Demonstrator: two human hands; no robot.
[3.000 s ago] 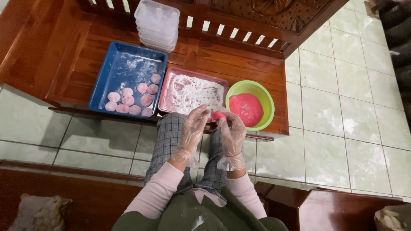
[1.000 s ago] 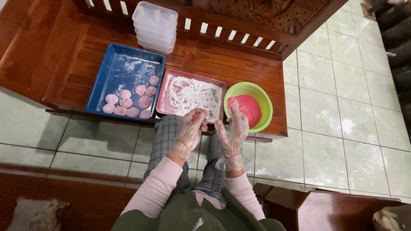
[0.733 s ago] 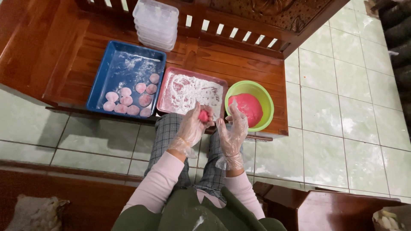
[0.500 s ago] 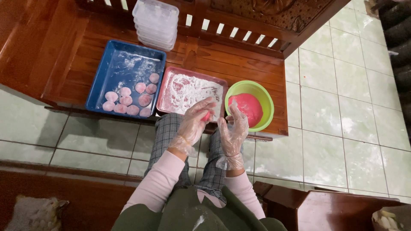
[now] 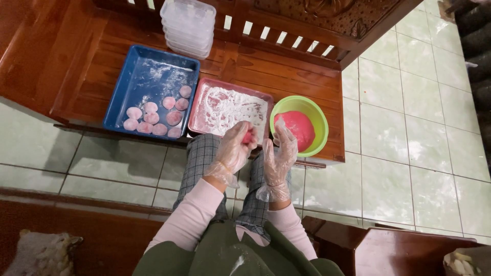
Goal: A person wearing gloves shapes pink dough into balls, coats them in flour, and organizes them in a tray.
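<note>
L. hand [image 5: 236, 148], thin plastic glove, fingers clenched on soft pink dough ball [image 5: 248, 136], prob. round; R. hand [image 5: 280, 153] released, near floured pink tray [image 5: 230, 108] edge.

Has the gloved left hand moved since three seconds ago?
Yes. The gloved left hand, closed around a small pink dough piece, has shifted from over the lap up to the floured pink rectangular tray.

On a wooden bench [image 5: 286, 84], a tray [image 5: 123, 97] lies left, a floured tray [image 5: 202, 102] centre, a bowl [image 5: 319, 110] right, stacked containers [image 5: 186, 25] behind.
</note>
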